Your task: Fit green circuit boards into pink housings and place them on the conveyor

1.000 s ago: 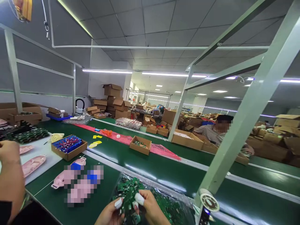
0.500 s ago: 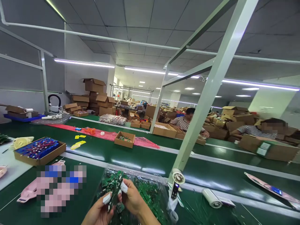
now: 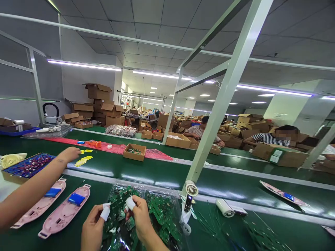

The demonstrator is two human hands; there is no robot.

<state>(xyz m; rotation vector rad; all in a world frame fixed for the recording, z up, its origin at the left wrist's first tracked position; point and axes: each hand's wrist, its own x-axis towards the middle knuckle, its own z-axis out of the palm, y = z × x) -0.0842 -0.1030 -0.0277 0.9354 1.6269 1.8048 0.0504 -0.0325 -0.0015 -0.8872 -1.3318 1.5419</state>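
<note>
Left hand point(image 3: 92, 225): white-tipped thumb and finger nearly together, hold unclear | right hand point(image 3: 140, 215): fingers curled close, grip hidden | green circuit boards point(image 3: 163, 218): heaped in clear plastic point(image 3: 159, 191), beneath and between hands | small carton point(image 3: 133, 156): some boards inside | left carton point(image 3: 15, 179): blue packs point(image 3: 31, 164), red wires

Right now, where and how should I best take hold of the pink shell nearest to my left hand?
Grip the shell by its long edges, on the half nearer you, probably coming from the right and above. It lies flat, long and narrow, so spanning it seems easy; the blue pack sits toward the far end, and your left hand is on the shell's right.
</note>
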